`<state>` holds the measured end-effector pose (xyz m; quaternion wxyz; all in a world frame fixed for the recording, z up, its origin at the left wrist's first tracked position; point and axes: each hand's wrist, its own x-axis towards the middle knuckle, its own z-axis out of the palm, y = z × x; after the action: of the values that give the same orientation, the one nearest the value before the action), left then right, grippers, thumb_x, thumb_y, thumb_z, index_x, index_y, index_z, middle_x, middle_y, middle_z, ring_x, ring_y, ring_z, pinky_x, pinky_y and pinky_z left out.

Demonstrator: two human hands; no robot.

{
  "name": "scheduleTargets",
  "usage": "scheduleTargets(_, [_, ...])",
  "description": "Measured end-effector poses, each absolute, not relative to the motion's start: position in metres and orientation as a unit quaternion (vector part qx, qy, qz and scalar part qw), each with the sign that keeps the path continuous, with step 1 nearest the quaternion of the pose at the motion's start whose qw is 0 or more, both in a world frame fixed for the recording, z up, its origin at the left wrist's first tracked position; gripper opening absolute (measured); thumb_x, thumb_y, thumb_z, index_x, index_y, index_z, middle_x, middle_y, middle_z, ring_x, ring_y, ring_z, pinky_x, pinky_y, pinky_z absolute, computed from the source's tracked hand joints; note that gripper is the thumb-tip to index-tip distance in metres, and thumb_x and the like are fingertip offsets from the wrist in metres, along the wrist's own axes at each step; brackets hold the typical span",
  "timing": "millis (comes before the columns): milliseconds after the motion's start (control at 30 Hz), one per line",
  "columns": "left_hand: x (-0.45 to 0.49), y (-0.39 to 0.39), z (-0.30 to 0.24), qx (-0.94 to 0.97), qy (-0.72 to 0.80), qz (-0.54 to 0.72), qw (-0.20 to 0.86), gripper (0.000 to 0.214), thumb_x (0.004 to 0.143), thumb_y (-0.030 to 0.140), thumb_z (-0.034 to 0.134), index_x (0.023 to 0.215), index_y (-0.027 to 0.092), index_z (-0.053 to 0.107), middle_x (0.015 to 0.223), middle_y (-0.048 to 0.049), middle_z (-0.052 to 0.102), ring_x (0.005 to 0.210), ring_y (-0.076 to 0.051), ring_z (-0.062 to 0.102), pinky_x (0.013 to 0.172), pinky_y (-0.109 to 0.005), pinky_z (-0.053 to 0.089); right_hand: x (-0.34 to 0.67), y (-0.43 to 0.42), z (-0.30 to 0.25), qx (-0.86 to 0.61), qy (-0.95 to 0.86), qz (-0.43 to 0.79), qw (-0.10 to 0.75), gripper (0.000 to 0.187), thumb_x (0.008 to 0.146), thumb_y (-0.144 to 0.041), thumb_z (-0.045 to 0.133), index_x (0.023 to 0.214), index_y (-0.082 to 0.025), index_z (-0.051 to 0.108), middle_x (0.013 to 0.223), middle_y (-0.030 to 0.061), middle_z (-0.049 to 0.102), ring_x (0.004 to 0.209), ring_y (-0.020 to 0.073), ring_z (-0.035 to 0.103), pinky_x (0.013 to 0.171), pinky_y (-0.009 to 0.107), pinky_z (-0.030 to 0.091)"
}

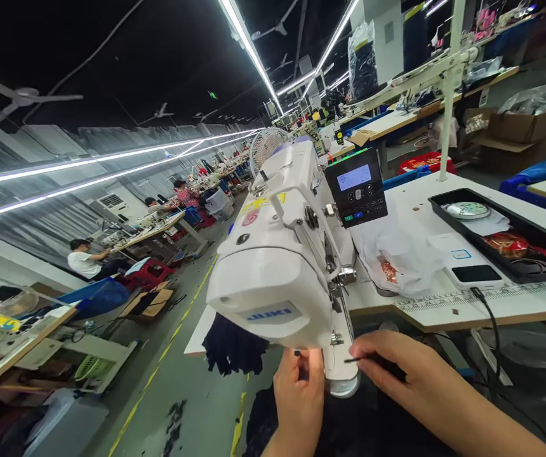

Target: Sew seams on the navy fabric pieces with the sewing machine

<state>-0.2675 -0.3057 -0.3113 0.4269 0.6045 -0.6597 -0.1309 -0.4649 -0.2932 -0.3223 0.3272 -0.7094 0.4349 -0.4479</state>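
A white JUKI sewing machine [268, 279] fills the middle of the view, its narrow free arm [337, 371] pointing toward me. My left hand [298, 390] is at the left side of this arm, below the machine head. Its fingers are curled together, with a small black bit at the fingertips; what they grip is mostly hidden. On the other side, my right hand [401, 365] pinches a thin dark tool [352, 361], whose tip reaches over the end of the arm near the presser foot [335, 338]. Dark gathered fabric [235, 346] hangs left of the machine head.
Right of the machine are a control panel [356, 187], a white plastic bag [387, 251], a white device [473, 273] with a cable and a black tray [506, 238] of small items. More dark cloth [261, 412] lies low. Other people sit at machines far left.
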Motion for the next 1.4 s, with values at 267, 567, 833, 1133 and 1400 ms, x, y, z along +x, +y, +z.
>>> scheduleTargets(267, [-0.253,-0.278,-0.284,0.508,-0.728,-0.325,0.326,0.036,0.089,0.044,0.046,0.069,0.016,0.058,0.063,0.0016,0.046,0.054,-0.009,0.043,0.053,-0.02,0.036,-0.467,-0.274,-0.322,-0.616,0.464,-0.461,0.439,0.023,0.093,-0.044,0.039,0.097,-0.027,0.054,0.078,-0.0012,0.065,0.074,0.0137,0.062,0.068,0.02,0.05])
scheduleTargets(567, [-0.224,-0.269,-0.319,0.456,-0.698,-0.545,0.089,0.023,0.07,0.023,0.071,0.093,0.02,0.068,0.099,-0.0024,0.058,0.08,-0.012,0.056,0.075,-0.023,0.045,-0.486,-0.257,-0.325,-0.551,0.547,-0.488,0.397,0.034,0.081,-0.056,0.05,0.086,-0.024,0.057,0.063,0.001,0.065,0.06,0.0138,0.064,0.059,0.014,0.053])
scheduleTargets(833, [-0.278,-0.267,-0.312,0.189,-0.702,-0.669,0.151,0.02,0.084,0.033,0.059,0.09,0.016,0.069,0.112,-0.0109,0.061,0.102,-0.02,0.059,0.09,-0.032,0.048,-0.518,-0.236,-0.352,-0.523,0.598,-0.455,0.403,0.041,0.078,-0.058,0.055,0.099,-0.024,0.061,0.078,0.0055,0.069,0.079,0.0219,0.067,0.068,0.024,0.058])
scheduleTargets(1133, [-0.273,-0.282,-0.5,0.5,-0.686,-0.529,0.023,0.012,0.062,0.008,0.063,0.066,0.018,0.064,0.074,0.0016,0.051,0.071,-0.018,0.054,0.075,-0.038,0.047,-0.509,-0.219,-0.369,-0.496,0.618,-0.421,0.441,0.044,0.077,-0.06,0.055,0.1,-0.023,0.063,0.083,0.0059,0.072,0.082,0.0216,0.069,0.074,0.023,0.057])
scheduleTargets(1400, [-0.233,-0.276,-0.421,0.475,-0.692,-0.543,0.035,0.024,0.077,0.025,0.06,0.1,0.024,0.067,0.092,-0.0018,0.066,0.088,-0.021,0.061,0.082,-0.036,0.048,-0.496,-0.229,-0.359,-0.605,0.573,-0.423,0.356,0.024,0.077,-0.047,0.061,0.087,-0.027,0.071,0.099,0.0042,0.07,0.096,0.0222,0.067,0.074,0.019,0.056])
